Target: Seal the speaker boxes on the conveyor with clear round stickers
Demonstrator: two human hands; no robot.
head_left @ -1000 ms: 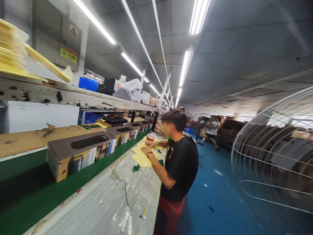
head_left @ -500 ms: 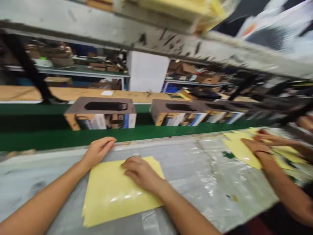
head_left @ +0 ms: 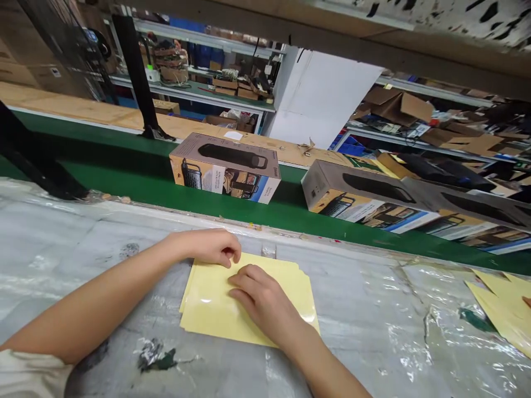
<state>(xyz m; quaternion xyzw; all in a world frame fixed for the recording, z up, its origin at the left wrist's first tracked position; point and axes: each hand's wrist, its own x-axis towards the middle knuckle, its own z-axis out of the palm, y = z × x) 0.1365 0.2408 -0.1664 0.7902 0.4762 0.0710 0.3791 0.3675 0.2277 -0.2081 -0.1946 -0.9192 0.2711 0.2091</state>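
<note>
A small stack of glossy yellow sheets [head_left: 215, 309] lies on the plastic-covered table, its edges slightly out of line. My left hand [head_left: 218, 247] is over the stack's far edge with fingers curled and thumb close to the fingertips; whether anything is pinched there is too small to tell. My right hand [head_left: 267, 301] rests on top of the sheets, fingers loosely extended and bent toward the left hand, covering part of the stack's right side.
Beyond the table edge runs a green conveyor belt [head_left: 103, 160] carrying a printed speaker box [head_left: 226, 166], with further boxes [head_left: 365, 193] to the right. More yellow sheets [head_left: 504, 309] lie at far right. A black post [head_left: 37, 155] stands at left, and a shelf beam [head_left: 332, 33] crosses overhead.
My left hand has moved from beside the stack onto its far edge, and its fingers have curled. My right hand stays on the sheets. The view has turned and tilted, and the co-worker's arms have left it.
</note>
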